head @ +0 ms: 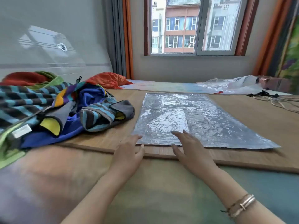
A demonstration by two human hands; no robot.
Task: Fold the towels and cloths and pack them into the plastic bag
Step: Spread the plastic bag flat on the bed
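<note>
**Presently: bag laid flat, cloths not yet folded**

We note the plastic bag [194,120] spread flat on a woven mat [242,152] that covers the bed, with its near edge close to the mat's near border. We judge it was laid out this way so that its opening can be found and lifted without the film bunching.

Our left hand [129,151] lies with straight fingers at the bag's near left corner, touching or just short of the film; the blur does not let us say which. Our right hand [192,149] rests flat on the near edge, fingers spread, a bracelet [242,206] on the wrist. Neither hand has a grip on anything: both are wide and holding nothing. We read this posture as smoothing or steadying the bag.

The towels and cloths [64,109] sit in a loose, unfolded heap to the left of the bag, near but apart from it: striped, blue, grey and yellow pieces tangled together. Nothing is inside the bag, so we judge the task to be at its start.

Far right we record a second crumpled clear bag [229,84] and some cords [275,101]; a window [194,25] stands beyond.
</note>
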